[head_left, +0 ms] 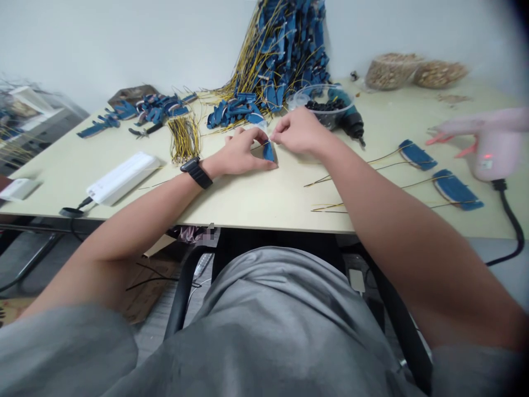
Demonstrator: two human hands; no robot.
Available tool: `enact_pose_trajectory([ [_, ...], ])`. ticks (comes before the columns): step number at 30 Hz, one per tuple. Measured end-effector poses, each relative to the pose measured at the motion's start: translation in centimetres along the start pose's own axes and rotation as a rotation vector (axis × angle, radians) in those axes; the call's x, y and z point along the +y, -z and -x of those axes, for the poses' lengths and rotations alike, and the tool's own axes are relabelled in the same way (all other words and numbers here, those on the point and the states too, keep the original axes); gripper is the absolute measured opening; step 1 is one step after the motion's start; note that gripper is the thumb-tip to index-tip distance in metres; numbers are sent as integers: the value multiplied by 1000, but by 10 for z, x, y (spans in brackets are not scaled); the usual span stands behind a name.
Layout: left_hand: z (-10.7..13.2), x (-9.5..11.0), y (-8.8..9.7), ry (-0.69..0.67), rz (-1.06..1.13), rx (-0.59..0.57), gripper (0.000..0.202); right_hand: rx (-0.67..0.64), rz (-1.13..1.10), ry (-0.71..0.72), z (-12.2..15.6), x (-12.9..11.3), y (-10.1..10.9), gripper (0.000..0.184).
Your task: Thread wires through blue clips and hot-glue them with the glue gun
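Observation:
My left hand (pixel 242 153), a dark watch on its wrist, grips a small blue curved piece (pixel 268 151) between thumb and fingers just above the table. A thin wire runs from that hand toward my right hand (pixel 298 131), whose thumb and fingertips are pinched together right beside the blue piece. Whatever sits in that pinch is too small to make out. To the right lie two blue pieces with yellow and black wires, a farther one (pixel 418 155) and a nearer one (pixel 458 190).
A large heap of wired blue pieces (pixel 289 49) stands against the wall. Around are a clear bowl (pixel 303 99), a power drill (pixel 350 118), a wire bundle (pixel 184 139), pliers (pixel 145 131), a white box (pixel 123 177) and a pink glue gun (pixel 496 146) with a black cord.

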State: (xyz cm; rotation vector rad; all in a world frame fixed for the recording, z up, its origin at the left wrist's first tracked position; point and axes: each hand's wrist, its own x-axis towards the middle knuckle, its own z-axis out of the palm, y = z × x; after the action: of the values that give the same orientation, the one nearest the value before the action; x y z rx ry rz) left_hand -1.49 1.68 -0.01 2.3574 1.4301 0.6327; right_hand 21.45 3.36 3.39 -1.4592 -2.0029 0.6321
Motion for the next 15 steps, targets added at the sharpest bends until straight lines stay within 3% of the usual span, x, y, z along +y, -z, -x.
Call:
enact_pose_trajectory([
  [7, -7, -14, -3, -74, 86, 17, 83, 0, 60, -26, 5, -7, -2, 17],
  [15, -3, -11, 0, -109, 31, 43, 88, -16, 81, -8, 8, -6, 0, 15],
])
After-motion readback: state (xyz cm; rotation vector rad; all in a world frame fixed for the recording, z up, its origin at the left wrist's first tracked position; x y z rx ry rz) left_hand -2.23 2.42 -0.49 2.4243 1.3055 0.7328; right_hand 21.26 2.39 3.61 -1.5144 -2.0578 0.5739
